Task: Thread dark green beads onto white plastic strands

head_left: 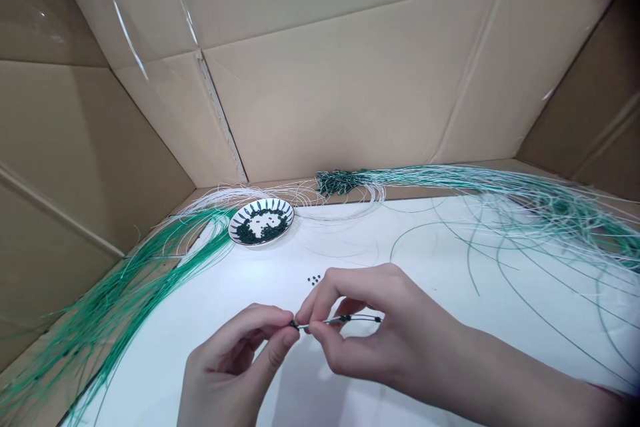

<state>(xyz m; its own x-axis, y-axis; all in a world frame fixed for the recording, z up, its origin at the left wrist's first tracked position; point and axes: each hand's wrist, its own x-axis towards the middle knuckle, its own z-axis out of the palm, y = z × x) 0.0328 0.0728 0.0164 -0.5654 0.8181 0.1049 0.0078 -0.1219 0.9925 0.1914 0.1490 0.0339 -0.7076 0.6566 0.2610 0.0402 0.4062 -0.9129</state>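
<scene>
Over the white board, my left hand [235, 363] pinches a small dark bead [294, 325] between thumb and index finger. Close against it, my right hand [385, 327] pinches a thin pale wire [303, 327] that runs from that bead. More of the strand, with dark beads [345, 318] threaded on it, stretches behind the right fingers towards the palm. Whether the wire's ends are free is hidden by the fingers. Several loose dark beads [314, 279] lie on the board just beyond my hands.
A striped plate [233, 221] of dark beads stands at the back left. Green wires [135, 293] fan out on the left, white ones [220, 197] behind. A bundle of beaded wires [345, 181] lies along the back, trailing right. Cardboard walls [340, 93] enclose the board [165, 347].
</scene>
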